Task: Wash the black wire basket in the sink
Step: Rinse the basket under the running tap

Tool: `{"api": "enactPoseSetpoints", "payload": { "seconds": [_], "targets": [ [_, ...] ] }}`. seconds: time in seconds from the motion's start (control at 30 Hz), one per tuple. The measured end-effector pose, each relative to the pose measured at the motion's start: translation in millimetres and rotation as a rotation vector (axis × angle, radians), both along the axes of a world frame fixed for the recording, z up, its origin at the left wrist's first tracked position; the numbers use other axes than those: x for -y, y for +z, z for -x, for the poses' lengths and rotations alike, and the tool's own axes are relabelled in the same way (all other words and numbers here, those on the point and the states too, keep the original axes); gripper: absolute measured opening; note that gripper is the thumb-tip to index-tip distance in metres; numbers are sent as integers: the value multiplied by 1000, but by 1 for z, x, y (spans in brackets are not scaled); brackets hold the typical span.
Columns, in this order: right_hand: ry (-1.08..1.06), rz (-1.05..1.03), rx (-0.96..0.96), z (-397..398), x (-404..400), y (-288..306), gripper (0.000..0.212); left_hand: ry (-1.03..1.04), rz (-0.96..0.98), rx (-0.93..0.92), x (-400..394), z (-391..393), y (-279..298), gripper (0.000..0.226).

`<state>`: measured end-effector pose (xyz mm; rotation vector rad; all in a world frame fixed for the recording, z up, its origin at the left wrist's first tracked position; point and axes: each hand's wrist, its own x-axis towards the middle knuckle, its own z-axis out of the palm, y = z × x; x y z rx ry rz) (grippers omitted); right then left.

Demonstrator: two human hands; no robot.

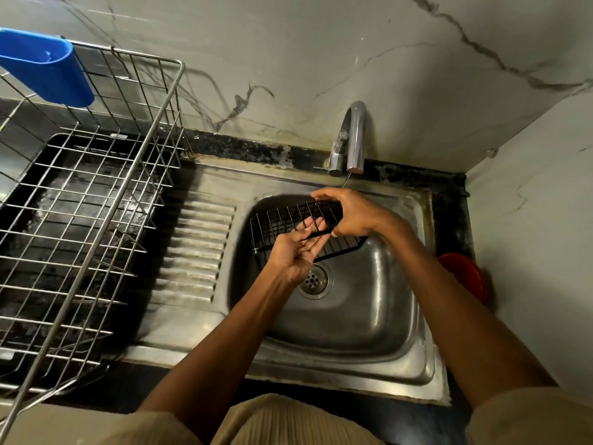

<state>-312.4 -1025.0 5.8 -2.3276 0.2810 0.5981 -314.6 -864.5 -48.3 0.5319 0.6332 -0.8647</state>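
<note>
The black wire basket (276, 224) hangs tilted over the bowl of the steel sink (362, 316), just below the tap (354, 139). My right hand (351, 215) grips the basket's right end, fingers curled over its top rim. My left hand (296, 252) lies palm up with straight fingers against the basket's front rim bar. A thin stream of water falls from the tap spout behind my right hand. The sink drain (313, 281) shows below my left hand.
A large steel wire dish rack (96, 200) stands on the left counter, with a blue plastic cup holder (48, 65) hooked on its back rim. The ribbed drainboard (195, 252) lies between rack and bowl. A red round object (465, 276) sits at the sink's right edge.
</note>
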Motion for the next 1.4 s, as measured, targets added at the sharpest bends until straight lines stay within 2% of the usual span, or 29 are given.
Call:
{"api": "enactPoseSetpoints", "payload": {
  "seconds": [0.13, 0.23, 0.53, 0.67, 0.9, 1.23, 1.4],
  "targets": [
    [-143, -116, 20, -7, 4, 1, 71, 37, 23, 3, 4, 6, -2, 27],
    [-260, -124, 55, -12, 4, 6, 58, 49, 20, 23, 9, 13, 0, 28],
    [-249, 11, -23, -21, -1, 17, 26, 123, -41, 10, 6, 21, -7, 31],
    [-306, -42, -57, -25, -1, 14, 13, 135, -36, -2, -1, 22, -10, 33],
    [-375, -327, -86, -25, -9, 22, 29, 70, -41, 33, 2, 21, -6, 32],
    [-339, -576, -149, -24, -15, 27, 40, -124, -46, 85, 13, 25, 0, 29],
    [-315, -608, -155, -26, -17, 29, 41, -220, -88, 124, 16, 25, 1, 31]
  ]
}}
